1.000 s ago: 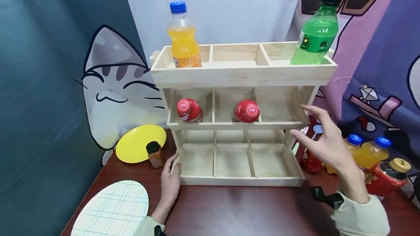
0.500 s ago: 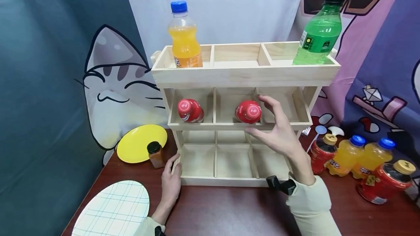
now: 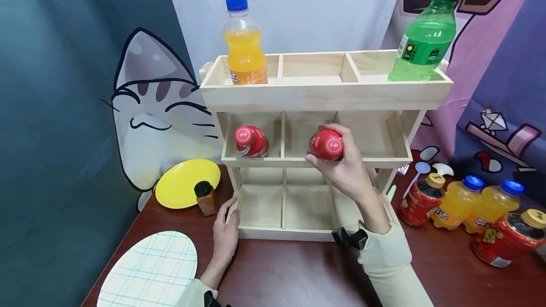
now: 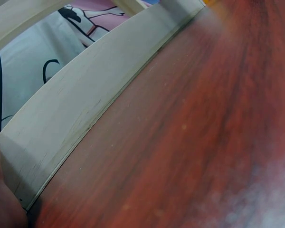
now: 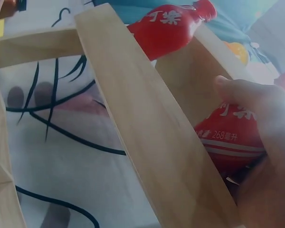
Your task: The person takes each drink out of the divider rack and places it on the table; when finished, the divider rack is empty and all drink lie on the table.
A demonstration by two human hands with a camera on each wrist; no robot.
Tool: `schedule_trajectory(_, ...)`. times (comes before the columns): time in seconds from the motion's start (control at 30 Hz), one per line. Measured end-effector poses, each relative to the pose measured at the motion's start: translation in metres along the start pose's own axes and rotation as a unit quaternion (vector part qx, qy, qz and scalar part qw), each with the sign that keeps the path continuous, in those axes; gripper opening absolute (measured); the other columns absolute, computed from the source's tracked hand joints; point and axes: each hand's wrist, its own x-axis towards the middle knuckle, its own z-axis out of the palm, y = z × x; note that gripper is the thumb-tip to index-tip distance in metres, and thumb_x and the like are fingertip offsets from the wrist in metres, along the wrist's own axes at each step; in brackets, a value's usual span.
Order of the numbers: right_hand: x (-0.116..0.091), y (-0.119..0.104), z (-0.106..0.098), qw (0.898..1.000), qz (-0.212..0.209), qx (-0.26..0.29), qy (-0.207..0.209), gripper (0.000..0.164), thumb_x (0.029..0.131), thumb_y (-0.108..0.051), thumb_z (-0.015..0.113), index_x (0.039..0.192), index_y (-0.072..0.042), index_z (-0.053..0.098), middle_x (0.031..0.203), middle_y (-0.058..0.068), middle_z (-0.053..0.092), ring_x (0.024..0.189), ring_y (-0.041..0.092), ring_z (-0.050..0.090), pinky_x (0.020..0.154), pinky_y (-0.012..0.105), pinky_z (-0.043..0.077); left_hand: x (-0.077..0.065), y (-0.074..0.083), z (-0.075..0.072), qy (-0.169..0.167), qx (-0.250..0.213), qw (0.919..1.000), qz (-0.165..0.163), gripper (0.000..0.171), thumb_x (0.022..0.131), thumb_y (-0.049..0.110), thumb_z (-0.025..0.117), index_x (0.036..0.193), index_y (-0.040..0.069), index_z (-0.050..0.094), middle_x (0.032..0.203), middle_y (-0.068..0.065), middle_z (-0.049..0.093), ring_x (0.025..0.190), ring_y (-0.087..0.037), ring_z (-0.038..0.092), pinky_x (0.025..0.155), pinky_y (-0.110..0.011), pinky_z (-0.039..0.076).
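Observation:
A wooden three-tier rack (image 3: 324,94) stands on the table. My right hand (image 3: 347,169) grips a red cola bottle (image 3: 327,145) in the middle compartment of the middle tier, thumb on one side and fingers on the other. The right wrist view shows the same bottle (image 5: 230,137) with white lettering, partly covered by the hand. A second red cola bottle (image 3: 251,141) stands in the left compartment of that tier. My left hand (image 3: 225,233) rests against the lower left corner of the rack; in the left wrist view only a sliver of it shows beside the front board (image 4: 85,99).
On the top tier stand an orange soda bottle (image 3: 246,51) and a green soda bottle (image 3: 428,44). Several bottles, including a red one with a gold cap (image 3: 422,200), are at right. A yellow plate (image 3: 179,184), brown jar (image 3: 206,199) and white checked plate (image 3: 149,269) are at left.
My right hand has moved left from beside the rack's right edge to the middle-tier cola bottle and closed around it. The left hand has stayed on the rack. The view has shifted slightly.

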Motion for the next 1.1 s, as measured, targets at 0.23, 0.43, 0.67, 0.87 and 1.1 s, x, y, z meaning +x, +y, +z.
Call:
schedule_trajectory(0.23, -0.002, 0.013, 0.003, 1.000, -0.014, 0.005, 0.005, 0.071, 0.063, -0.001, 0.078, 0.122, -0.003, 0.038, 0.121, 0.007, 0.051, 0.106, 0.018, 0.052, 0.086, 0.026, 0.045, -0.001, 0.005, -0.003, -0.014, 0.002, 0.9999, -0.005, 0.029, 0.092, 0.022, 0.048, 0.120, 0.025, 0.053, 0.128, 0.008, 0.048, 0.120, -0.007, 0.039, 0.095, -0.032, 0.030)
schedule_trajectory(0.43, -0.003, 0.028, 0.002, 1.000, -0.023, 0.002, 0.000, 0.078, 0.062, -0.004, 0.080, 0.127, -0.010, 0.036, 0.124, 0.003, 0.048, 0.108, 0.019, 0.050, 0.087, 0.030, 0.046, -0.007, 0.027, -0.005, -0.020, -0.007, 0.9998, -0.005, 0.031, 0.092, 0.016, 0.047, 0.122, 0.015, 0.053, 0.130, 0.001, 0.048, 0.121, -0.013, 0.040, 0.095, -0.034, 0.029)
schedule_trajectory(0.67, -0.006, -0.003, -0.003, 1.000, -0.028, 0.011, 0.003, 0.075, 0.062, 0.007, 0.076, 0.124, 0.003, 0.033, 0.123, 0.011, 0.047, 0.108, 0.020, 0.050, 0.087, 0.023, 0.044, -0.005, 0.022, -0.004, -0.021, -0.006, 0.9997, -0.008, 0.031, 0.092, 0.016, 0.047, 0.122, 0.018, 0.053, 0.129, 0.004, 0.048, 0.121, -0.010, 0.039, 0.096, -0.033, 0.030)
schedule_trajectory(0.87, -0.007, -0.014, -0.008, 0.999, -0.030, 0.042, 0.018, 0.074, 0.061, 0.014, 0.073, 0.123, 0.007, 0.032, 0.124, 0.019, 0.044, 0.108, 0.020, 0.050, 0.087, 0.019, 0.043, 0.002, 0.001, -0.002, -0.013, 0.001, 0.9999, 0.007, 0.029, 0.092, 0.024, 0.047, 0.121, 0.025, 0.053, 0.128, 0.009, 0.048, 0.119, -0.007, 0.040, 0.095, -0.032, 0.030)
schedule_trajectory(1.1, -0.008, -0.027, -0.014, 0.996, -0.061, 0.068, 0.016, 0.076, 0.059, 0.022, 0.069, 0.123, 0.012, 0.028, 0.124, 0.022, 0.044, 0.113, 0.031, 0.045, 0.090, 0.021, 0.043, 0.001, -0.001, 0.000, -0.003, 0.003, 1.0000, 0.006, 0.029, 0.092, 0.023, 0.048, 0.120, 0.027, 0.054, 0.126, 0.010, 0.049, 0.118, -0.005, 0.041, 0.094, -0.028, 0.030)
